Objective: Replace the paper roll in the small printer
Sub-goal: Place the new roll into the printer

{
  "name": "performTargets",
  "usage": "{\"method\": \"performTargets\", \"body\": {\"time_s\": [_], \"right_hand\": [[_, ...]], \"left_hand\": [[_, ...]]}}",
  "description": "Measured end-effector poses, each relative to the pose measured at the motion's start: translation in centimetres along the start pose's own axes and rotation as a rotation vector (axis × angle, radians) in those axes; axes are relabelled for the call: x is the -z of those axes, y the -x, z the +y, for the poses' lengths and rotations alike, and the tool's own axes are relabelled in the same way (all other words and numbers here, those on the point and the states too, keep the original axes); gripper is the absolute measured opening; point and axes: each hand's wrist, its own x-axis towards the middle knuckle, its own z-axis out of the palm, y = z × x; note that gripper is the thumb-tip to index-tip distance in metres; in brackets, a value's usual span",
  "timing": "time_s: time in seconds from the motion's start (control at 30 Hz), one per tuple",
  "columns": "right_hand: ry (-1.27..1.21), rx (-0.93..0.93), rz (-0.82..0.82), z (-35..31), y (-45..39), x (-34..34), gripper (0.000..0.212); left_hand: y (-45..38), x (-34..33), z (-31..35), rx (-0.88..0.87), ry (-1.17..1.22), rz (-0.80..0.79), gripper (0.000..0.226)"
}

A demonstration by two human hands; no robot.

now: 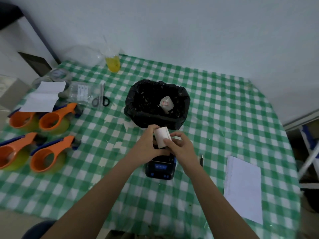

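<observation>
A white paper roll (pixel 161 136) is held just above the far end of the small black printer (pixel 160 168), which sits on the green checked tablecloth with blue buttons and a blue screen facing me. My left hand (pixel 146 144) grips the roll from the left. My right hand (pixel 181 145) pinches the roll's near right edge with thumb and fingers. Both hands hide the printer's paper bay, so I cannot tell whether its lid is up.
A bin lined with a black bag (pixel 157 103) stands right behind the hands, with a white scrap inside. Several orange tape dispensers (pixel 50 152) lie at left, scissors (pixel 101 98) and a yellow drink (pixel 113 63) farther back. A white sheet (pixel 243 188) and a pen (pixel 201 159) lie at right.
</observation>
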Motion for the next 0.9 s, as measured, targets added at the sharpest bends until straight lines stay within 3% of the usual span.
{"method": "performTargets", "body": {"time_s": [0.07, 0.17, 0.43, 0.63, 0.77, 0.9], "right_hand": [[-0.06, -0.026, -0.053, 0.3, 0.5, 0.3, 0.013], [-0.065, -0.018, -0.16, 0.6, 1.2, 1.2, 0.03], [0.432, 0.193, -0.159, 2.2, 0.9, 2.9, 0.037], [0.435, 0.174, -0.239, 3.8, 0.2, 2.9, 0.04], [0.32, 0.119, -0.198, 4.4, -0.2, 3.0, 0.036], [0.331, 0.106, -0.108, 5.5, -0.6, 2.4, 0.05]], "left_hand": [[0.2, -0.3, -0.2, -0.04, -0.019, 0.071, 0.06], [0.5, 0.1, -0.6, -0.033, -0.014, 0.04, 0.055], [0.2, 2.0, -1.6, 0.096, -0.018, -0.383, 0.062], [-0.9, 2.0, -2.4, 0.138, -0.004, -0.552, 0.065], [-1.0, 1.3, -3.8, 0.198, 0.016, -0.452, 0.081], [-0.7, -0.2, -5.3, 0.183, 0.117, -0.165, 0.043]]}}
